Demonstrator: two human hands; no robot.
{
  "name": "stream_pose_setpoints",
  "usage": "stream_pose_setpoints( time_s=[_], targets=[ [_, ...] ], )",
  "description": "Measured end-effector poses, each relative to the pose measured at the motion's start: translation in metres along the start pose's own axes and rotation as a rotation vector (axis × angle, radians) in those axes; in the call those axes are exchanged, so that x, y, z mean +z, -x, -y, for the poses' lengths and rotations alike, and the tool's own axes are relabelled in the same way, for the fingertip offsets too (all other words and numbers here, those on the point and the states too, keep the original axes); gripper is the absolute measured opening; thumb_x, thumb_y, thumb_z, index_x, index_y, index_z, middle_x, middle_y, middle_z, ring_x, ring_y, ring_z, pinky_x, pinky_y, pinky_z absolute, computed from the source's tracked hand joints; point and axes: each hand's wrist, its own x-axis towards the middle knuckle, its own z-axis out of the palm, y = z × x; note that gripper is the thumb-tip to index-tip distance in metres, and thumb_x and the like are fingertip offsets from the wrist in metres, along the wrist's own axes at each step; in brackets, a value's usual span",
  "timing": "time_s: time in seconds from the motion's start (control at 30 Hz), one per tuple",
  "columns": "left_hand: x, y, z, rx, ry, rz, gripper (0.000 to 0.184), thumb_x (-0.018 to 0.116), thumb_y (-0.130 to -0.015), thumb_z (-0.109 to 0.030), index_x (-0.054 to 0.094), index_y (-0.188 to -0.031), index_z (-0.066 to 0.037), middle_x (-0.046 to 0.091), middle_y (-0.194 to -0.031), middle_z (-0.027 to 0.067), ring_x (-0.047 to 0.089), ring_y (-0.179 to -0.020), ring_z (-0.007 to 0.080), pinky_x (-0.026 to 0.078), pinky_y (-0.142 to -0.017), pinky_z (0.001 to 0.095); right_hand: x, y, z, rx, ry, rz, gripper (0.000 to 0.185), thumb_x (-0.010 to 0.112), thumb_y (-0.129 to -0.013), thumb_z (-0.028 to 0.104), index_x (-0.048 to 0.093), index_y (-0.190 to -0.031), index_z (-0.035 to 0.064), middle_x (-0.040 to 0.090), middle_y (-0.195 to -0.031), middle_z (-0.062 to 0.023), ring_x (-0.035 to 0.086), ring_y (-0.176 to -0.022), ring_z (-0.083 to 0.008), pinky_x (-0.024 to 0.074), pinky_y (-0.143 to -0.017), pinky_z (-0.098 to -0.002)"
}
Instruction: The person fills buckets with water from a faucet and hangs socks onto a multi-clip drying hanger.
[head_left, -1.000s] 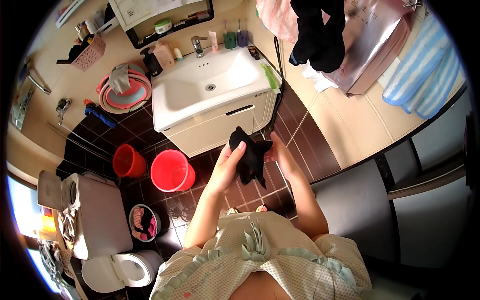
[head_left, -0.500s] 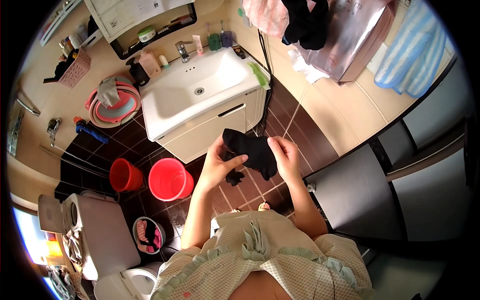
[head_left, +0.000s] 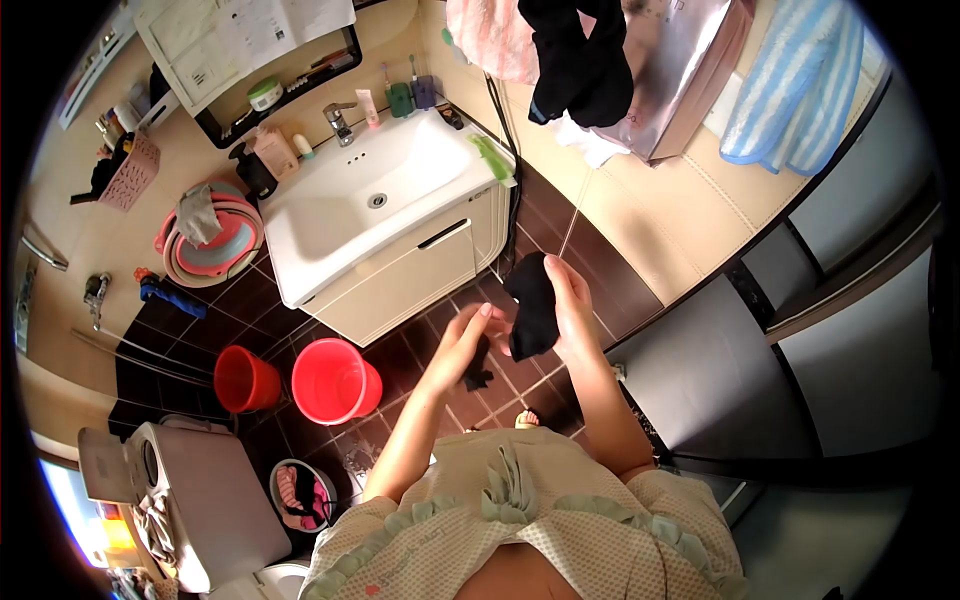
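A black sock is in my right hand, whose fingers are wrapped round its right side with the thumb on top. Just to the left is my left hand, slightly blurred, its fingertips close to the sock's lower edge. A second small piece of black fabric dangles beneath the left hand, seemingly held in its curled fingers. Both hands are over the tiled floor, in front of the sink cabinet. Black socks hang at the top right.
A white sink stands ahead. Red buckets and a laundry pail are on the floor to the left, near a washing machine. A striped towel hangs to the right.
The sock was stretched out between both hands; now it is gathered in my right hand, and my left hand has come off its left end and moved lower. The view has shifted slightly.
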Motion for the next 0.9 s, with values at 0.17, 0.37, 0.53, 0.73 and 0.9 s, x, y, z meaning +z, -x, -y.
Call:
stream_pose_setpoints(
  time_s=[0.17,0.37,0.53,0.73,0.9],
  targets=[
    [0.02,-0.004,-0.002,0.092,0.098,-0.081,0.021,0.055,-0.086,-0.023,0.059,-0.089,-0.002,0.055,-0.081,-0.0026,0.047,-0.075,0.0056,0.037,-0.072,0.0191,0.004,0.002,-0.004,-0.133,0.177,0.09,0.025,0.055,-0.085,0.012,0.052,-0.105,-0.0019,0.057,-0.083,-0.0018,0.053,-0.076,-0.0062,0.0414,-0.068,-0.0189],
    [0.029,-0.019,0.003,0.387,0.081,-0.195,0.009,0.052,-0.086,-0.007,0.048,-0.093,-0.004,0.05,-0.071,-0.0033,0.041,-0.066,0.0017,0.034,-0.059,0.0154,-0.013,-0.013,-0.04,-0.715,0.692,-0.174,0.033,0.046,-0.088,0.007,0.041,-0.12,-0.0018,0.056,-0.087,-0.0066,0.052,-0.079,-0.008,0.0424,-0.07,-0.0226],
    [0.02,-0.021,0.0,0.459,-0.274,-0.341,0.007,0.045,-0.09,-0.007,0.042,-0.096,-0.008,0.048,-0.061,-0.0042,0.036,-0.055,-0.0001,0.025,-0.045,0.0154,-0.013,-0.009,-0.029,-0.461,0.373,-0.064,0.039,0.044,-0.089,0.006,0.036,-0.127,0.0012,0.052,-0.113,-0.0123,0.052,-0.1,-0.014,0.0404,-0.083,-0.025],
    [0.022,-0.021,-0.019,0.319,-0.076,-0.332,0.005,0.046,-0.09,-0.011,0.043,-0.092,-0.008,0.042,-0.056,-0.0052,0.031,-0.049,0.0004,0.022,-0.042,0.017,0.005,-0.002,0.004,-0.054,-0.223,0.12,0.047,0.041,-0.09,0.01,0.025,-0.133,0.0058,0.045,-0.122,-0.0105,0.049,-0.107,-0.019,0.0418,-0.09,-0.0318],
    [0.025,-0.027,0.003,0.258,-0.023,-0.199,0.021,0.046,-0.091,-0.023,0.05,-0.093,-0.002,0.049,-0.073,-0.0032,0.04,-0.067,0.0025,0.034,-0.061,0.0157,-0.002,-0.012,-0.002,-0.15,-0.122,0.069,0.046,0.04,-0.09,0.011,0.025,-0.134,0.009,0.045,-0.121,-0.0082,0.051,-0.103,-0.0176,0.043,-0.087,-0.0308]
  ],
)
